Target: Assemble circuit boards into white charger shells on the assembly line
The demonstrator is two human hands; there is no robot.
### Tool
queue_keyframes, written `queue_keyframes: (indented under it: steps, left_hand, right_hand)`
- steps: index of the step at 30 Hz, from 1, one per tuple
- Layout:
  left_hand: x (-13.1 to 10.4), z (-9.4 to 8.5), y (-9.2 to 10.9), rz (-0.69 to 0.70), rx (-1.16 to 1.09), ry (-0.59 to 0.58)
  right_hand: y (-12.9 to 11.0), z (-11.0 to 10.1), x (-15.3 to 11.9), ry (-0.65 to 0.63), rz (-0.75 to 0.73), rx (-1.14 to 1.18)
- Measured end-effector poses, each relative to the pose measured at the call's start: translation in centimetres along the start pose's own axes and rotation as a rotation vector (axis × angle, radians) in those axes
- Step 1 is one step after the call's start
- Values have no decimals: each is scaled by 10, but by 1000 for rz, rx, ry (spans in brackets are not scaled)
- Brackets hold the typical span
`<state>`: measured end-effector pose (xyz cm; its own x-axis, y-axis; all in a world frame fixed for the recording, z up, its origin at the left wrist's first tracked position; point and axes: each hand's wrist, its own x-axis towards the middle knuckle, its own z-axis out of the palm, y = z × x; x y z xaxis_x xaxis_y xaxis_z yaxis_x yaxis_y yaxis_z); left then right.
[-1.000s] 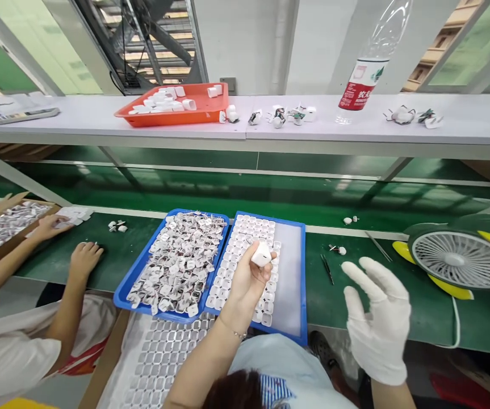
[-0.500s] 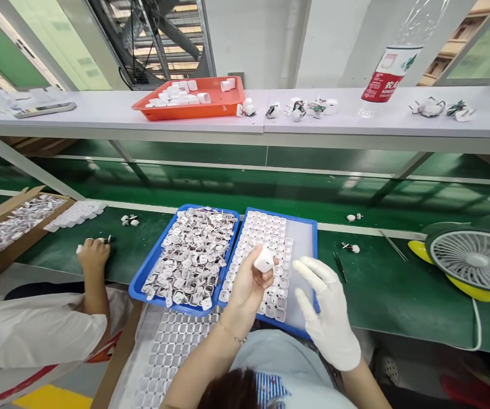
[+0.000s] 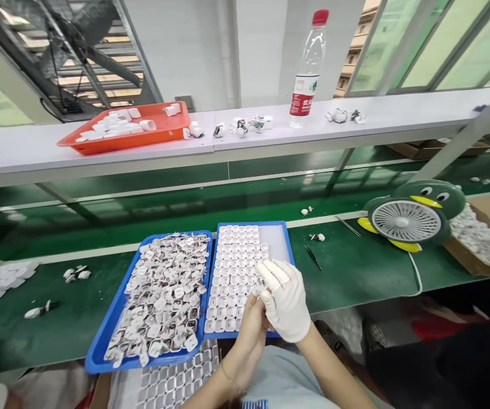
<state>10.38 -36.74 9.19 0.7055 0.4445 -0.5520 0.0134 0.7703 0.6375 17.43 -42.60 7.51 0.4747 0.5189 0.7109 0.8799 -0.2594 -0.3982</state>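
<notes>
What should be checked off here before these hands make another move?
1. Both hands meet at the work: ok, left hand and right hand are together over the tray of rows.
2. Both hands gloved: not ok, only the right is.
3. White piece fully in view for inspection: not ok, fingers cover most of it.
4. Piece undamaged: cannot tell, too little of it shows.
5. Room left in the tray of rows: ok, its far right part is bare.
6. Tray of loose parts separate from the rows: ok, it is a second blue tray to the left.
</notes>
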Motion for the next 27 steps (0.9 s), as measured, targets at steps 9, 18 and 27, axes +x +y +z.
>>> queue_keyframes:
  steps: [9, 18, 27]
  left_hand:
    - [4, 10, 19, -31, 24, -34]
    - [-17, 64, 76, 176, -249, -98]
    - [-25, 91, 80, 84, -447, -18]
  right_hand:
    - [136, 27, -54, -229, 685, -21]
    - [228, 21, -42, -443, 1128, -120]
    - [210, 5, -13, -380, 944, 417]
